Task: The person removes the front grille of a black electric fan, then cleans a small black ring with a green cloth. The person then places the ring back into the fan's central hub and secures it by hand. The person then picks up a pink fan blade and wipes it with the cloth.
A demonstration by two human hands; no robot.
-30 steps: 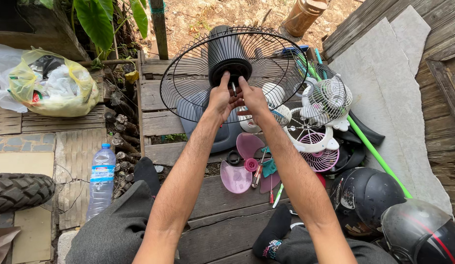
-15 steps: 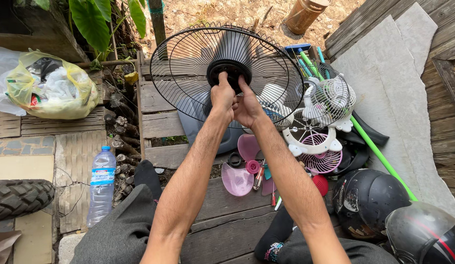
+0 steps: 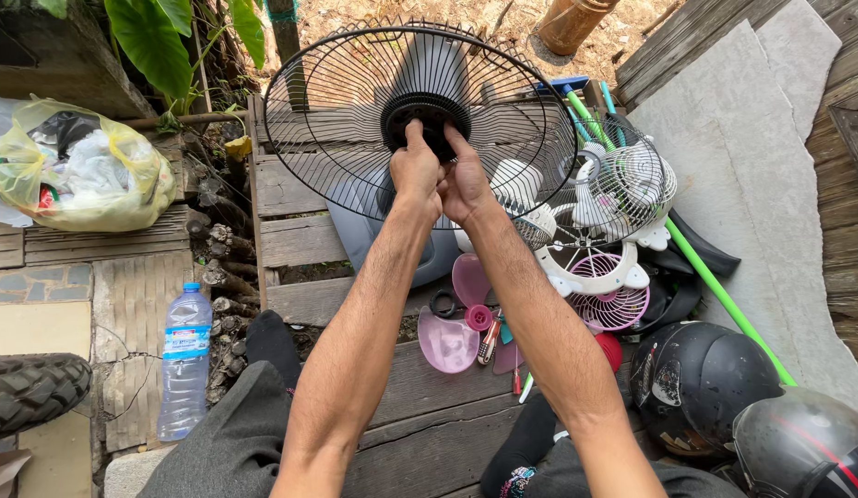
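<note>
Fan guard: big black wire fan guard [image 3: 337, 120], held up off the wooden planks [image 3: 300, 240] out in front of the person, face tilted toward them, so you look through the wires at the stuff behind.
Hub: round black centre hub [image 3: 427, 115] in the middle of the guard, that's where both hands meet.
Left hand: left hand [image 3: 415, 171] is up on the hub, fingers curled closed around its lower edge with one finger poking up over the front.
Right hand: right hand [image 3: 464, 184] is pressed right next to the left one, touching it, fingers also closed on the hub. Looks like a proper grip, not just resting.
Behind the guard: grey fan base [image 3: 373, 235] sitting on the planks, partly hidden by the arms.
To the right: small white fans [image 3: 622, 184] piled just beside the guard, with a pink fan grille [image 3: 613, 300] below them and a bright green pole [image 3: 724, 300] running diagonally past.
Down low: pink fan blades [image 3: 452, 337] on the planks between the arms, some small tools near them that I can't make out.
Bottom right: two dark helmets [image 3: 701, 378].
Left side: plastic water bottle [image 3: 184, 369] standing upright, a tyre [image 3: 32, 392] at the edge, and a yellow bag [image 3: 78, 175] stuffed full further up.
</note>
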